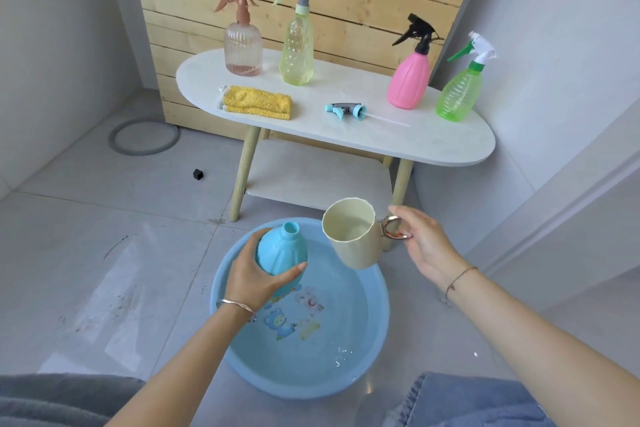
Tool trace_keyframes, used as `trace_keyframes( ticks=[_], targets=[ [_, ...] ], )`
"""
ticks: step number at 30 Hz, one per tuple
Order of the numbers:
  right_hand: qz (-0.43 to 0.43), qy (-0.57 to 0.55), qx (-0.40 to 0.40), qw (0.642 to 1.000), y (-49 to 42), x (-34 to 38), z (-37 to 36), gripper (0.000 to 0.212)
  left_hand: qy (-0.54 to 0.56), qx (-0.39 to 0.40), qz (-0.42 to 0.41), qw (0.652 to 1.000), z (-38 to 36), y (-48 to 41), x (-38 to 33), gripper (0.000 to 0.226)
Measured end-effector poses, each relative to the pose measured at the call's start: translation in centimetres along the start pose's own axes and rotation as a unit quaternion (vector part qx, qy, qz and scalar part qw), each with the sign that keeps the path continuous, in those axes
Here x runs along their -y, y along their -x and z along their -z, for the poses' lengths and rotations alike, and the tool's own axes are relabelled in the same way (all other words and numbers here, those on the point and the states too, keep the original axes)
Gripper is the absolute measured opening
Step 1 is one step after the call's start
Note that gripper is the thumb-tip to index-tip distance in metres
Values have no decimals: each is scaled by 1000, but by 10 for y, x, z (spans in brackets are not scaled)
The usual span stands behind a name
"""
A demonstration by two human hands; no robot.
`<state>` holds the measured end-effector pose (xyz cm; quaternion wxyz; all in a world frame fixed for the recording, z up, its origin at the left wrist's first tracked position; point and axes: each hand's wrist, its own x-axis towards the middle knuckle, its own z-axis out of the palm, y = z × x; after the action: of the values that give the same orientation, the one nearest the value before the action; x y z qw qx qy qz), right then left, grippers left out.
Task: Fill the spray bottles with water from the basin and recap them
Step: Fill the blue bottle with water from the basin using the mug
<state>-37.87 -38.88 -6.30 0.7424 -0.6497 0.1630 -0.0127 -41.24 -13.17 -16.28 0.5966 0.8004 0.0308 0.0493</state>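
My left hand (254, 274) grips an uncapped blue bottle (281, 250), tilted, its open neck pointing up and right, above the blue basin (379, 322) of water on the floor. My right hand (420, 243) holds a cream mug (353, 236) by its metallic handle, just right of the bottle's neck, with some water inside. The blue bottle's spray head (346, 110) lies on the white table (433, 142). Capped bottles stand on the table: a brown-topped clear one (242, 42), a yellow-green one (297, 45), a pink one (410, 76) and a green one (459, 94).
A folded yellow cloth (258, 102) lies on the table's left part. The table has a lower shelf (311, 177) and stands before a wooden slat panel. A grey ring (143, 136) and a small black cube (197, 174) lie on the tiled floor at left.
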Motion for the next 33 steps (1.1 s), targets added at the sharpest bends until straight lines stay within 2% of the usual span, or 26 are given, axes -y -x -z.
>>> trace_keyframes(
  ticks=[4,8,14,26,33],
  targets=[
    [20,0,23,1000,10,32,-1,22,-17,1,-23,1000,-6,3,-10,72],
    [41,6,27,999,17,42,2,41,-18,19,-34,999,-9,5,-14,72],
    [84,40,21,995,17,42,-2,52,-20,40,-31,999,-13,10,-14,78],
    [160,163,21,973,26,44,-19,53,-40,55,-39,997,-20,13,-12,82],
    [198,192,20,961,33,50,-27,54,-39,56,-41,997,-21,14,-12,82]
  ],
)
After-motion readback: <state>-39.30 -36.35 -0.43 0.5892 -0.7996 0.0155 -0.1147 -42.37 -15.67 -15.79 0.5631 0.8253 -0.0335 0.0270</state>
